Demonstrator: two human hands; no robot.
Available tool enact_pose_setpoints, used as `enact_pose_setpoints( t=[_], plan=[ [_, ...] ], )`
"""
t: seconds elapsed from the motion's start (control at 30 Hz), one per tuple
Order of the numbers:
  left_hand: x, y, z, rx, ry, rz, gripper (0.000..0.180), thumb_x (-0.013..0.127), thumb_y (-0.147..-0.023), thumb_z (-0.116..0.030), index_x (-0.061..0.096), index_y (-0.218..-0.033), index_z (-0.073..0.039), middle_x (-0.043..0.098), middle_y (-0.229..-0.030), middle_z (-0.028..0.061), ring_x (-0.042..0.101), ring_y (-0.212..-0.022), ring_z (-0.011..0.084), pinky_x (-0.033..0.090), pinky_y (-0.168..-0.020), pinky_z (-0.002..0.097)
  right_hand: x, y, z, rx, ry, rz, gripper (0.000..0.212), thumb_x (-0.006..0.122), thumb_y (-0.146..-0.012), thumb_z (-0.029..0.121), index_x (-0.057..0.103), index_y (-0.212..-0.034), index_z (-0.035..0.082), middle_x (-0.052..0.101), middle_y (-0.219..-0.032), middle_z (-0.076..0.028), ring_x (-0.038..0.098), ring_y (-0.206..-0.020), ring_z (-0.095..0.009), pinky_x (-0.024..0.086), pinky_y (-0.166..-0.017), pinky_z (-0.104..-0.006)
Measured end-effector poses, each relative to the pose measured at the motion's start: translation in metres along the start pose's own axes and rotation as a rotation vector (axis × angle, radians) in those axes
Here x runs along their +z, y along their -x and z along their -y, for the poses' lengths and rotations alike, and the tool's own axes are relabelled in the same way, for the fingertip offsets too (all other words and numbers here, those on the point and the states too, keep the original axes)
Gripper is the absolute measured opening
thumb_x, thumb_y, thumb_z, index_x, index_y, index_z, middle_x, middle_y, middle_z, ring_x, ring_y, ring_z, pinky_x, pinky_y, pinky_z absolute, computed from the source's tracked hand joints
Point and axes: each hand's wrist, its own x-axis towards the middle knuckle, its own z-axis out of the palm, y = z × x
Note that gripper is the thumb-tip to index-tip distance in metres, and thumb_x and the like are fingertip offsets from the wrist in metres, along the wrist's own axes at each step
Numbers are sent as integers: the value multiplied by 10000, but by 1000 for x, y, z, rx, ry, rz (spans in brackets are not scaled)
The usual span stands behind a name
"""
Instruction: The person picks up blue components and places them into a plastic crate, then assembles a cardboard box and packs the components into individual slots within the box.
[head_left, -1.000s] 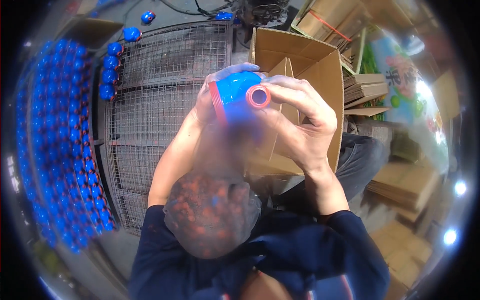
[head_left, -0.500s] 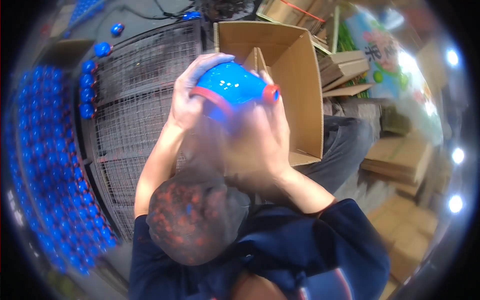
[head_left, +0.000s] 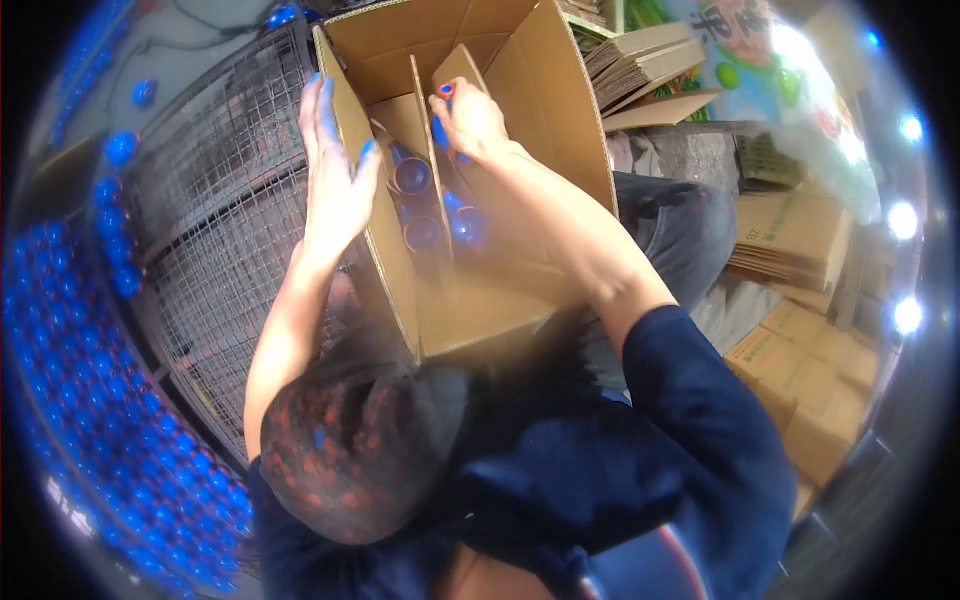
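An open cardboard box (head_left: 560,120) with cardboard dividers (head_left: 425,110) stands in front of me. Blue containers with reddish rims (head_left: 412,176) sit in its cells. My left hand (head_left: 335,175) lies flat and open against the outside of the box's left wall, its fingertips stained blue. My right hand (head_left: 470,120) reaches down into the box beside a divider, fingers curled over a blue container (head_left: 441,134) that is mostly hidden under them.
A wire mesh rack (head_left: 215,240) runs along the left. Several loose blue containers (head_left: 90,360) lie beyond it. Stacks of flattened cardboard (head_left: 790,240) and closed boxes (head_left: 800,380) fill the right. A dark, red-speckled rounded shape (head_left: 345,460) is low in the centre.
The blue container that both hands held up in front of me has gone down into the box. My left hand has let go and moved to the box's left wall.
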Motion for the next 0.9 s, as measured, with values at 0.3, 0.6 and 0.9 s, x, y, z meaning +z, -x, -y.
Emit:
enact_pose_setpoints(
  t=[0.3,0.6,0.9],
  plan=[
    [-6,-2,-11,-179,85,44,743,540,-836,-31,226,-1508,16,193,-1569,216,164,-1475,354,117,-1205,452,139,-44,-89,204,203,598,431,422,-959,358,582,-1165,15,650,-1173,-232,620,-1119,-373,478,-976,-460],
    [-13,6,11,-128,81,6,712,493,-864,-89,230,-1517,12,196,-1584,193,141,-1488,328,95,-1208,442,48,-39,-21,105,-307,262,570,628,-857,298,530,-1317,-23,578,-1290,-263,557,-1218,-370,438,-1044,-407],
    [-4,-3,11,117,-8,46,773,493,-944,-437,238,-1494,43,247,-1548,245,201,-1457,381,141,-1191,474,-308,73,-44,-238,-572,-250,312,617,-943,181,641,-1182,-17,709,-1030,-90,661,-998,-133,520,-861,-290]
  ],
)
